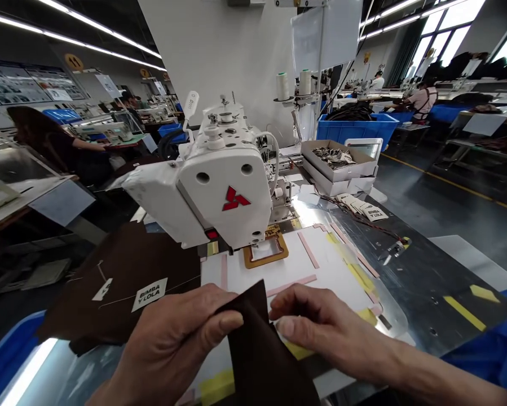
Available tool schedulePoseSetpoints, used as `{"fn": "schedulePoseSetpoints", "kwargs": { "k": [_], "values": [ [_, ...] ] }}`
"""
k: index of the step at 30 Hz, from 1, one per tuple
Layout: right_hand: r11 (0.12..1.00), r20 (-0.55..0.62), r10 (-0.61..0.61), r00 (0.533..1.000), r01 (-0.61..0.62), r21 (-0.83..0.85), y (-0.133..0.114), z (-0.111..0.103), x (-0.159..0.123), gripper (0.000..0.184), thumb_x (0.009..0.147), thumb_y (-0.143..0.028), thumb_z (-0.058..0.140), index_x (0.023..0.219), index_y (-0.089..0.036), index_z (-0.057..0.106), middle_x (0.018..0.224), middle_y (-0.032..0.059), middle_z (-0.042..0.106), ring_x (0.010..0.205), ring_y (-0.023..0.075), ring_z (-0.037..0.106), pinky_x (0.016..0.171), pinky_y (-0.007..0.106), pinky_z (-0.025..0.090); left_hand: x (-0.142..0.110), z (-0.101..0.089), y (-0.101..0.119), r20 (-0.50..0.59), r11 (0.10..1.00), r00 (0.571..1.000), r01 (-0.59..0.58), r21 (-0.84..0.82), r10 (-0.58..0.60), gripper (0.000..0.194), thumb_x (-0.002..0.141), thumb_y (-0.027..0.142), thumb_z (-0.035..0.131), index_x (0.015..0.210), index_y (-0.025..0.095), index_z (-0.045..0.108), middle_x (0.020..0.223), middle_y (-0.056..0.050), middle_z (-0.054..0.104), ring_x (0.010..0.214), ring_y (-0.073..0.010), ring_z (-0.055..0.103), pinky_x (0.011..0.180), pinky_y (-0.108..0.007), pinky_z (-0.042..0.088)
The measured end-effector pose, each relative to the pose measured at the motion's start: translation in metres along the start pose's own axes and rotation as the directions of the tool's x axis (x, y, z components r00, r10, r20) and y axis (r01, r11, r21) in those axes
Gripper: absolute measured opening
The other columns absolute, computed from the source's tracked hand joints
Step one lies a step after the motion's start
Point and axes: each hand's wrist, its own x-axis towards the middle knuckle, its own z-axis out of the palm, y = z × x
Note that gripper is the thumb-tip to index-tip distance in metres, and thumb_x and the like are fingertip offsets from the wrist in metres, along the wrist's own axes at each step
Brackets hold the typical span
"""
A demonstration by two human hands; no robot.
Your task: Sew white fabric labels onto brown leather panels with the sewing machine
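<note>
My left hand (181, 332) is closed on a dark brown fabric piece (265, 361), pinching it near its raised corner between thumb and fingers. My right hand (316, 318) is beside the fabric's right edge, with fingers curled and thumb close to the fingertips; whatever it pinches there, if anything, is too small to make out. Beyond both hands stands a white sewing machine (223, 186) with a red emblem. Under its head sits a tan frame (265, 252) on a white template sheet (287, 270) with pink and yellow strips.
At left, brown fabric (151, 256) bears printed labels (149, 294). To the right lie more labels (369, 208) and a small thread snipper (395, 250). A cardboard box (338, 160) of labels stands behind, near a blue bin (357, 132). Thread cones (282, 86) stand behind the machine.
</note>
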Motion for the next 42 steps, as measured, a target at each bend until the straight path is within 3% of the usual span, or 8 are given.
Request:
{"fn": "schedulePoseSetpoints", "kwargs": {
  "k": [4,8,12,17,29,34,39,42],
  "values": [
    [0.965,0.264,0.154,0.952,-0.202,0.168,0.002,0.007,0.004,0.055,0.085,-0.065,0.080,0.104,-0.015,0.068,0.078,0.0003,0.063,0.065,0.0113,0.057,0.061,0.024,0.048,-0.002,-0.009,0.001,-0.073,0.994,0.997,-0.006,0.110,0.014,0.031,0.106,0.030,0.062,0.135,0.037,0.070,0.112,0.008,0.078,0.088,-0.0092,0.076,0.080,-0.012,0.056],
    [0.962,0.152,0.214,0.965,-0.235,0.142,0.003,0.007,-0.001,0.053,0.085,-0.068,0.079,0.085,-0.016,0.064,0.059,-0.0036,0.057,0.053,0.0091,0.050,0.054,0.021,0.043,-0.009,-0.016,0.002,-0.102,0.962,0.995,0.013,0.273,0.016,0.029,0.103,0.031,0.066,0.130,0.039,0.072,0.117,0.009,0.078,0.098,-0.0100,0.077,0.089,-0.011,0.055],
    [0.997,-0.019,0.083,0.996,-0.083,0.001,0.005,0.004,-0.004,0.042,0.094,-0.059,0.074,0.093,-0.017,0.068,0.080,0.0009,0.066,0.071,0.0120,0.057,0.065,0.024,0.045,-0.014,-0.021,0.005,-0.101,0.962,0.994,-0.001,0.275,0.030,0.022,0.103,0.029,0.064,0.122,0.036,0.074,0.113,0.009,0.078,0.097,-0.0095,0.077,0.094,-0.012,0.056],
    [0.988,0.140,0.151,0.979,-0.147,-0.037,0.009,0.011,0.005,0.061,0.087,-0.059,0.083,0.132,-0.021,0.066,0.095,0.0014,0.068,0.083,0.0150,0.060,0.071,0.024,0.046,-0.021,-0.026,0.009,-0.103,0.959,0.995,0.034,0.280,-0.005,0.027,0.106,0.035,0.062,0.131,0.039,0.071,0.122,0.012,0.076,0.110,-0.0108,0.074,0.107,-0.015,0.051],
    [0.941,0.459,-0.115,0.881,-0.051,0.334,0.007,0.053,0.013,0.055,0.086,-0.070,0.076,0.095,-0.017,0.064,0.085,-0.0007,0.057,0.075,0.0121,0.052,0.069,0.023,0.044,-0.015,-0.017,0.033,-0.179,0.977,0.980,0.117,0.176,-0.085,0.022,0.109,0.033,0.057,0.122,0.041,0.074,0.128,0.010,0.074,0.114,-0.0130,0.074,0.103,-0.021,0.059],
    [0.992,0.140,-0.033,0.990,0.016,0.123,0.005,0.039,0.017,0.046,0.097,-0.058,0.069,0.078,-0.018,0.058,0.069,-0.0043,0.048,0.065,0.0099,0.042,0.059,0.022,0.035,-0.022,-0.020,0.028,-0.161,0.964,0.985,0.104,0.247,-0.065,0.015,0.104,0.028,0.064,0.113,0.034,0.074,0.111,0.010,0.077,0.096,-0.0078,0.074,0.091,-0.011,0.055],
    [0.878,-0.187,-0.307,0.933,0.202,-0.434,-0.002,0.015,0.027,0.020,0.098,-0.043,0.069,0.099,-0.022,0.068,0.099,0.0022,0.066,0.084,0.0167,0.058,0.076,0.029,0.044,-0.023,-0.019,0.018,-0.142,0.984,0.984,0.124,0.128,-0.105,0.017,0.105,0.026,0.060,0.111,0.034,0.074,0.103,0.009,0.077,0.084,-0.0087,0.074,0.076,-0.012,0.057],
    [0.926,-0.129,-0.201,0.971,0.146,-0.347,-0.006,0.018,0.025,0.027,0.093,-0.048,0.076,0.093,-0.022,0.067,0.088,-0.0003,0.065,0.076,0.0153,0.056,0.068,0.028,0.042,-0.021,-0.013,0.017,-0.173,0.984,0.978,0.134,0.116,-0.113,0.018,0.104,0.029,0.064,0.114,0.038,0.075,0.109,0.011,0.077,0.094,-0.0080,0.075,0.087,-0.010,0.057]
  ]
}}
